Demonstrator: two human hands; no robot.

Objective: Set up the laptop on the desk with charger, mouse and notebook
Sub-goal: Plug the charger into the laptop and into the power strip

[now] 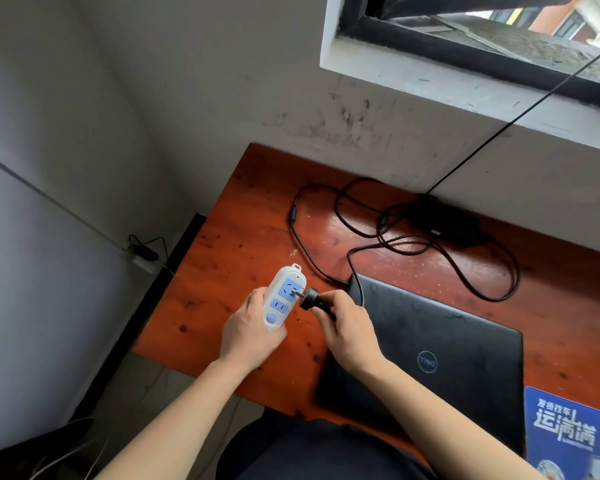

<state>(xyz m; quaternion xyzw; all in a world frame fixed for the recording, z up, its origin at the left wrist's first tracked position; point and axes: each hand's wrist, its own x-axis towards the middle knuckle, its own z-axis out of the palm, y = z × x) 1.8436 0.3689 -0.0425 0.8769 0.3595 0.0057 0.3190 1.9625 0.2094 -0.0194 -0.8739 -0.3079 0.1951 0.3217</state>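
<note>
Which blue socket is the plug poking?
The upper socket, farthest from the round button. The black plug in the right hand meets it; the lower socket is free.

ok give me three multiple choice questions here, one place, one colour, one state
1. Where is the charger brick? A behind the laptop B on its lid C on the floor
2. What colour are the sockets on the strip? A red B blue C green
3. The plug is: A fully in B on the floor C at the top socket, prongs showing

1 A, it lies beyond the lid's far edge.
2 B, blue faces on a white body.
3 C, the right hand holds it with bare prongs between it and the socket.
</note>
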